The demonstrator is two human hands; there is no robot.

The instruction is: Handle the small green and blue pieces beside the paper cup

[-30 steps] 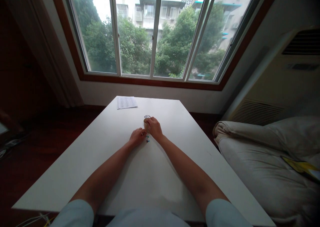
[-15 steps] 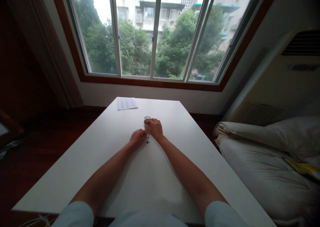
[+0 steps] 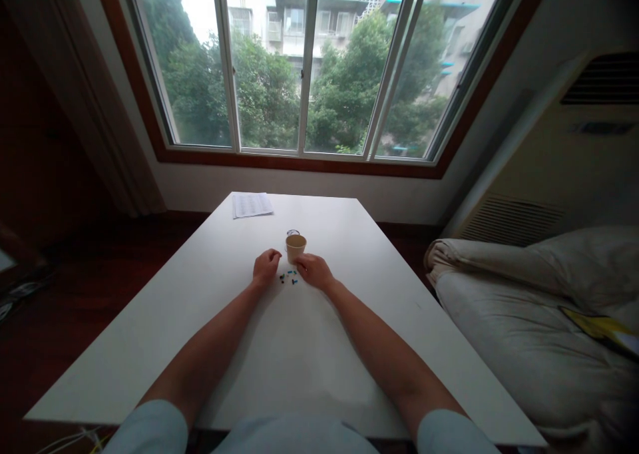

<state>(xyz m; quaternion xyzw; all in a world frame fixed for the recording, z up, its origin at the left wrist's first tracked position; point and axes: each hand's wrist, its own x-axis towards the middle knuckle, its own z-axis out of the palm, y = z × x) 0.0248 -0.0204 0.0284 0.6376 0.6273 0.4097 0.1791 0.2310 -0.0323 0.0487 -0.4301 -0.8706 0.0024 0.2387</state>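
- Head view, with the cup (image 3: 295, 246) as the clock's centre: printed papers (image 3: 252, 205) are lying at about eleven o'clock, near the far edge of the white table (image 3: 319, 354) and well apart from the hands.
- At eight o'clock the left hand (image 3: 267, 266) is showing its fingers bent in and close together, just short of the cup; whether they are pinching anything small, I cannot tell.
- Between the hands, at six to seven o'clock, small dark and blue pieces (image 3: 288, 277) are lying loose on the table. A sideways brush from either hand could be scattering them, and their smallness could be making them slip from a pinch.
- At twelve o'clock a thin dark loop (image 3: 293, 232) is showing behind the cup; its lower part is hiding, so I cannot tell whether the two are touching.
- The cup itself is standing upright in the middle of the far half of the table, its mouth facing up. A knock low on its wall could be tipping or sliding it.
- At five o'clock the right hand (image 3: 313, 270) is meeting the cup's lower wall with its fingertips, or lying just beside it; whether it is gripping, I cannot tell.
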